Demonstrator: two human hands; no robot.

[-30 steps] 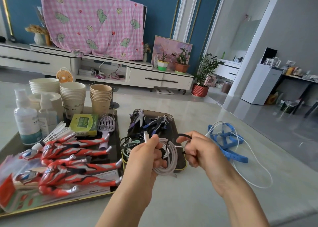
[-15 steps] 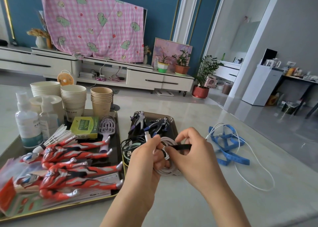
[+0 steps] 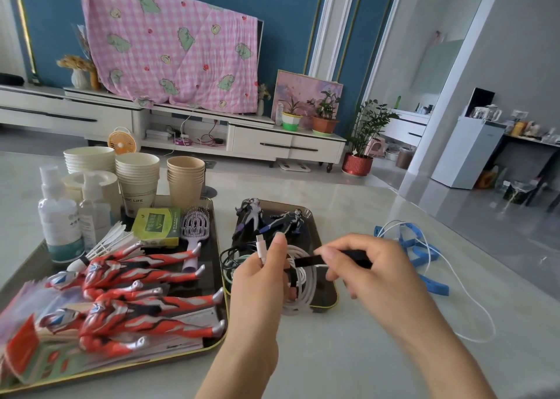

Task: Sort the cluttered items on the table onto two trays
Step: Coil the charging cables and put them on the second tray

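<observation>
My left hand (image 3: 260,277) grips a coiled white cable (image 3: 301,280), its plug end sticking up past my fingers. My right hand (image 3: 363,274) pinches a black strap (image 3: 312,261) that wraps the coil and stretches to the right. Both hands hover over the small dark tray (image 3: 328,295), which holds two dark figures (image 3: 272,220) and dark cables (image 3: 233,256). The large tray (image 3: 212,342) on the left carries several red figures (image 3: 133,295), a green box (image 3: 157,224), a purple brush (image 3: 195,232) and spray bottles (image 3: 59,217).
A blue strap (image 3: 421,256) and a loose white cable (image 3: 472,304) lie on the table to the right of the small tray. Stacks of paper cups (image 3: 138,177) and bowls stand behind the large tray. The table's right edge drops to the floor.
My right hand has pulled the black strap out to the right, away from the coil. My left hand keeps hold of the coil over the small tray.
</observation>
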